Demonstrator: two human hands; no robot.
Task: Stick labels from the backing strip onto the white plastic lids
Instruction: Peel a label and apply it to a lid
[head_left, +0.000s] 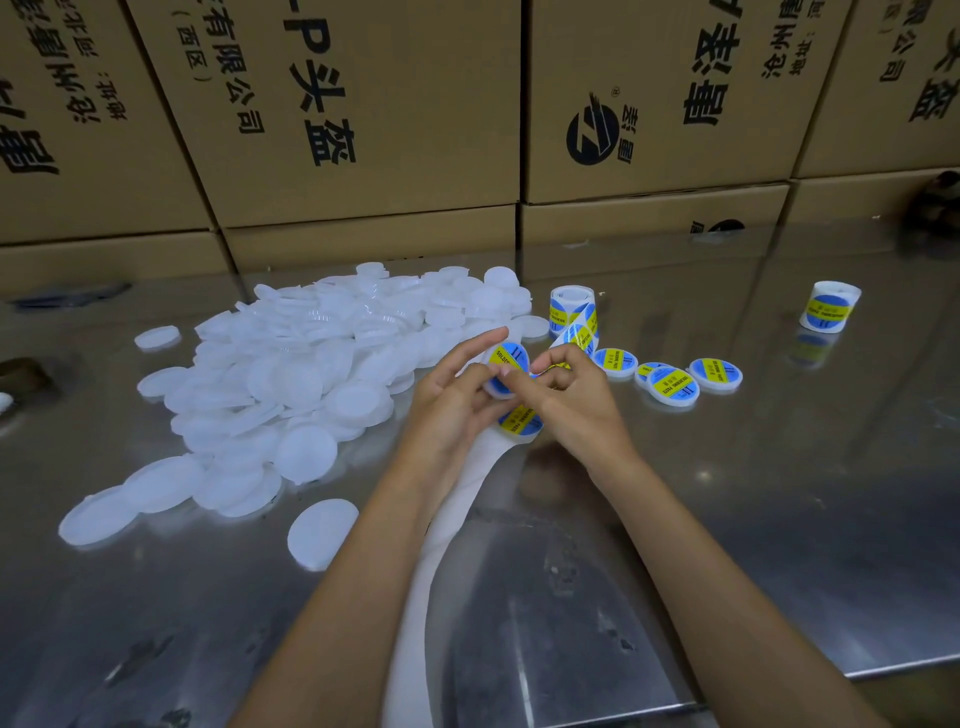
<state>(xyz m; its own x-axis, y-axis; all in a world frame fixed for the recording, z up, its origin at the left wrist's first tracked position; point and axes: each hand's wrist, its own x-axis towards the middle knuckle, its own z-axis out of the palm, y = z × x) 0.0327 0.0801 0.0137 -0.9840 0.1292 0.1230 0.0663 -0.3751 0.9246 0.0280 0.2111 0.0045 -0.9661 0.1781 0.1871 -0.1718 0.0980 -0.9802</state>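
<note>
My left hand (457, 400) holds a white plastic lid (506, 370) that bears a round blue and yellow label. The fingers of my right hand (566, 395) press on that label from the right. A white backing strip (462, 499) runs from under my hands toward me, with another label (521, 422) on it just below the lid. The strip leads back to a label roll (571, 306) behind my hands. A big heap of bare white lids (311, 374) lies to the left. Three labelled lids (672, 384) lie to the right.
The work surface is a shiny metal table (779, 467) whose front edge runs at the lower right. A second label roll (829, 306) stands at the far right. Stacked cardboard boxes (363, 130) form a wall along the back. One loose lid (321, 532) lies near my left forearm.
</note>
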